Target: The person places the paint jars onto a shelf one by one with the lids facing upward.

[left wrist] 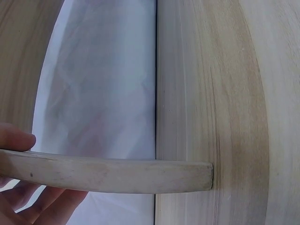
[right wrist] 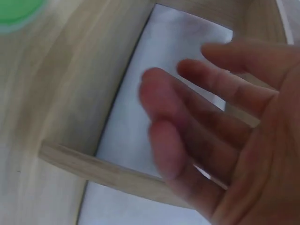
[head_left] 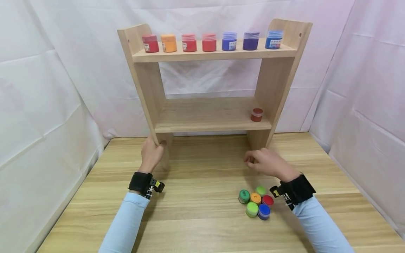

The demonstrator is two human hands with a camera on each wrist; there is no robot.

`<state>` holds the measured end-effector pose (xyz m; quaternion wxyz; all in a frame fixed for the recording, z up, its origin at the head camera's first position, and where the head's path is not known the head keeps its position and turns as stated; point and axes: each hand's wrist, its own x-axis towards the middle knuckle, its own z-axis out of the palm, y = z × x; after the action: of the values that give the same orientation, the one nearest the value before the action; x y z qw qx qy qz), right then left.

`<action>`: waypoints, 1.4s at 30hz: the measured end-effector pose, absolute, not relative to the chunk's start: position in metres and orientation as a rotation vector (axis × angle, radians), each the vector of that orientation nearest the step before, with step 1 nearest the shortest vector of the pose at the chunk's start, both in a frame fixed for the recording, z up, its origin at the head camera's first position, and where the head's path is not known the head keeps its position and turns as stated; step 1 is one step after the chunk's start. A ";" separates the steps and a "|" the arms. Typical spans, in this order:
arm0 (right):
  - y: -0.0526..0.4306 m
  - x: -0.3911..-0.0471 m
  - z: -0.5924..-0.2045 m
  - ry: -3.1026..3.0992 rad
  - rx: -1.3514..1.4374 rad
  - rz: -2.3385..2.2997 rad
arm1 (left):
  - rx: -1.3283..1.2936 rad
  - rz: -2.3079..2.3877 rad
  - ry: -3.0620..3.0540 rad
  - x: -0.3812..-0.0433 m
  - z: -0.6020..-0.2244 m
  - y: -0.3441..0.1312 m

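A two-tier wooden shelf stands at the back of the table. My left hand grips the lower part of its left side panel, thumb on one face and fingers on the other. My right hand hovers near the foot of the right side panel, its fingers loosely bent and holding nothing in the right wrist view. Closest to it on the table is a cluster of small paint jars: dark green, orange, red, blue and two light green, one a light green jar in front.
On the upper board stands a row of several paint jars, from a dark red jar at left to a light blue jar at right. A brown-red jar sits at the middle board's right end. White cloth surrounds the table.
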<state>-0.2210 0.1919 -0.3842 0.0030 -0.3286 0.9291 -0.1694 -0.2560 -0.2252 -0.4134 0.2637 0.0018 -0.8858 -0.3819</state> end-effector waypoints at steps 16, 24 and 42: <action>0.186 -0.224 -0.411 2.618 -1.058 -0.633 | 0.000 -1.037 -2.388 -0.253 -0.413 -0.225; 0.172 -0.212 -0.403 2.621 -0.998 -0.575 | 0.002 -1.024 -2.395 -0.255 -0.412 -0.225; 0.167 -0.208 -0.409 2.533 -0.939 -0.517 | 0.005 -1.036 -2.405 -0.253 -0.412 -0.224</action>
<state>-0.2075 0.1667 -0.4089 0.1944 -0.3349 0.9034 -0.1843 -0.2533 -0.2244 -0.4116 0.2584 0.0020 -0.8871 -0.3823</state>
